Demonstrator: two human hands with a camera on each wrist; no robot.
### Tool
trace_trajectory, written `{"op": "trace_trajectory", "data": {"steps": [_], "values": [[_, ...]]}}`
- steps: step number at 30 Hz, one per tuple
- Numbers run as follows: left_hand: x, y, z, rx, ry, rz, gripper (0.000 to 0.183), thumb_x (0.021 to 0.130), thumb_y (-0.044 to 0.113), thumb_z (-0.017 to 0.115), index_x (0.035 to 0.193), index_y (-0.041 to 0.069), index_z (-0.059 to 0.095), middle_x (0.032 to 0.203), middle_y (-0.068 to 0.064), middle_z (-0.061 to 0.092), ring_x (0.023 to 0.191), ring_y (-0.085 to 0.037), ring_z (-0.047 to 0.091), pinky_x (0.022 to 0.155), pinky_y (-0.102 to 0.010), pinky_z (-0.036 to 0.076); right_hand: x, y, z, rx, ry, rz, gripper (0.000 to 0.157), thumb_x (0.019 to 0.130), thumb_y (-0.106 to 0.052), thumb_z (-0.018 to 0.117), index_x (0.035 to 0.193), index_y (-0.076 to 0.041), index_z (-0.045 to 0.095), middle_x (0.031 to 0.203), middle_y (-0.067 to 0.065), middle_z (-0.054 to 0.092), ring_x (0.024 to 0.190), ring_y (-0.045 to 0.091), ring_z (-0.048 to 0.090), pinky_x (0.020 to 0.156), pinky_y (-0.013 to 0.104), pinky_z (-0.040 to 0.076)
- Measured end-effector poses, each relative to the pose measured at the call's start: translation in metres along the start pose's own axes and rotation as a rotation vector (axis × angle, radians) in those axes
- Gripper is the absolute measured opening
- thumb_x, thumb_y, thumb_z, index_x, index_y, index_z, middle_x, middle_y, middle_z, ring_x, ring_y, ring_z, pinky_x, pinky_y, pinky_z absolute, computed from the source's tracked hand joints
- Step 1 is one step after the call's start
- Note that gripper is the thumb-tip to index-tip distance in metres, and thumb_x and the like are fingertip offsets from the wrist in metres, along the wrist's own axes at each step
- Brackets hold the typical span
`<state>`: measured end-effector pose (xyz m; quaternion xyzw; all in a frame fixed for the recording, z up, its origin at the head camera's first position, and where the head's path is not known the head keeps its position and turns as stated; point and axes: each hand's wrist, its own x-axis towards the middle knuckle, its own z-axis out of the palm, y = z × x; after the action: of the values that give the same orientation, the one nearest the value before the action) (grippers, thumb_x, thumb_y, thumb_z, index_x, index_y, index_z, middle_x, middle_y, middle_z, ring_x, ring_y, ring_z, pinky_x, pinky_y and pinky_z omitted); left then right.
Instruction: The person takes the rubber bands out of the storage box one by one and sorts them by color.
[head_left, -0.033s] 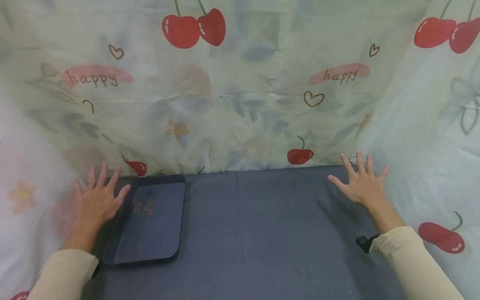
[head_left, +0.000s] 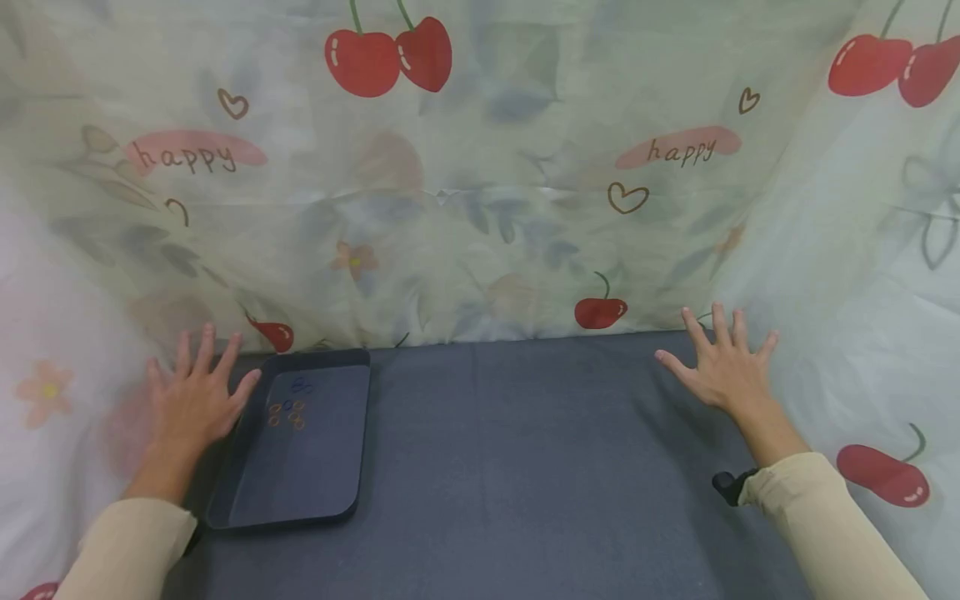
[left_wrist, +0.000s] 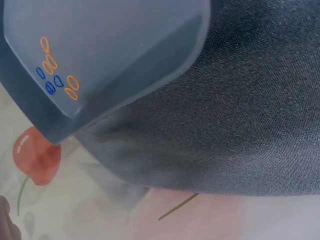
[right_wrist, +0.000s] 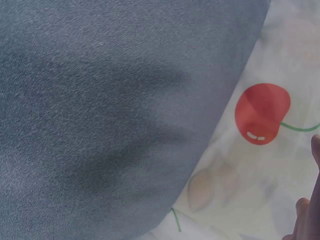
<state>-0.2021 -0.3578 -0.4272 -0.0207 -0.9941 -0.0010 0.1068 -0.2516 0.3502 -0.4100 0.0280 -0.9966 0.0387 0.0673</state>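
Observation:
A shallow dark grey tray point(head_left: 307, 479) stands on the left of the table. Small orange rings point(left_wrist: 50, 63) and blue rings point(left_wrist: 50, 88), several in all, lie grouped toward its far end; their material is hard to tell. Beside the tray's left edge is my left hand point(head_left: 197, 398), fingers spread and thumb pointing toward the rim; whether the thumb touches it I cannot tell. Over the far right of the table my right hand point(head_left: 727, 373) is held with spread fingers and grips nothing. Only bits of fingers show in each wrist view.
Dark grey cloth covers the table point(head_left: 480, 467). A pale curtain point(head_left: 480, 150) printed with cherries, hearts and "happy" hangs behind and along both sides. A small black object point(head_left: 729, 487) sits at the right sleeve's cuff.

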Motion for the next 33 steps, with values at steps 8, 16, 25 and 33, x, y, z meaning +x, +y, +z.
{"op": "trace_trajectory", "data": {"steps": [8,16,25,33], "values": [[-0.002,-0.001,0.000,-0.002,0.018,0.006,0.071,0.102,0.049,0.038,0.158,0.013,0.012,0.161,-0.018,-0.007,0.144,-0.041,-0.013,0.101,-0.073,-0.004,0.001,-0.001,-0.002,0.006,-0.003,-0.005,0.092,0.089,-0.076,0.035,0.159,-0.024,0.007,0.158,0.028,-0.001,0.141,0.052,-0.007,0.090,0.076,-0.020],[-0.003,-0.002,0.003,0.015,0.018,0.032,0.071,0.102,0.049,0.039,0.157,0.013,0.013,0.161,-0.018,-0.005,0.144,-0.044,-0.008,0.101,-0.074,-0.004,-0.001,-0.003,-0.002,-0.007,-0.002,-0.017,0.091,0.089,-0.076,0.034,0.159,-0.022,0.010,0.158,0.027,0.000,0.141,0.052,-0.006,0.091,0.075,-0.020],[-0.014,0.002,0.011,-0.067,-0.021,0.115,0.071,0.102,0.048,0.040,0.158,0.015,0.011,0.160,-0.021,0.005,0.141,-0.048,0.009,0.099,-0.075,0.003,-0.005,-0.015,0.002,-0.030,0.024,-0.068,0.091,0.089,-0.076,0.037,0.158,-0.021,0.014,0.159,0.025,0.006,0.141,0.050,0.005,0.096,0.076,-0.013],[-0.028,-0.004,0.020,-0.123,-0.180,0.160,0.074,0.102,0.049,0.041,0.158,0.014,0.008,0.159,-0.024,0.009,0.138,-0.053,0.016,0.096,-0.076,0.013,-0.011,-0.037,0.003,0.007,-0.001,-0.142,0.090,0.090,-0.073,0.040,0.159,-0.021,0.011,0.161,0.021,0.000,0.143,0.048,0.006,0.101,0.072,-0.008]]}}
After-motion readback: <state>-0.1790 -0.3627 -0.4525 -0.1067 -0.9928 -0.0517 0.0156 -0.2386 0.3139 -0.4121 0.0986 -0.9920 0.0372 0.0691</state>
